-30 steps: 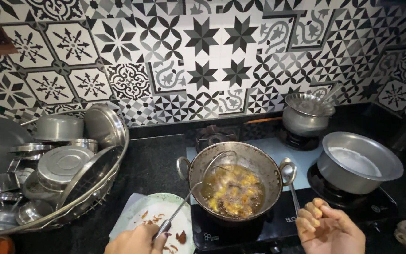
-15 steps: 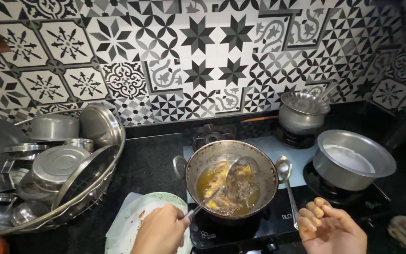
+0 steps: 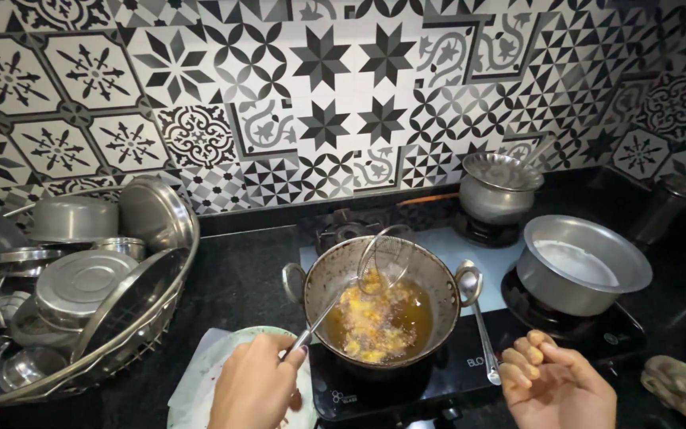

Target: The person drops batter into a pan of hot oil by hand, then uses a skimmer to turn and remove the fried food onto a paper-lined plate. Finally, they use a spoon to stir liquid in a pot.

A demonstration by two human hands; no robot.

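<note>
Raised since the earlier frame, wire skimmer (image 3: 385, 258) in left hand's (image 3: 257, 385) pinch lifts fritters (image 3: 372, 318) at kadai's (image 3: 311, 278) twelve o'clock; right hand (image 3: 553, 381) loosely curled, empty; draining judged next.

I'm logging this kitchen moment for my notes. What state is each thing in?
Left hand: gripping the wire skimmer handle.
Wire skimmer: raised over the oil, tilted, basket empty.
Frying pan: on the stove, oil bubbling around yellow pieces.
Right hand: empty, fingers curled.
Spoon: resting beside the pan.
Wide pot: uncovered.
</note>
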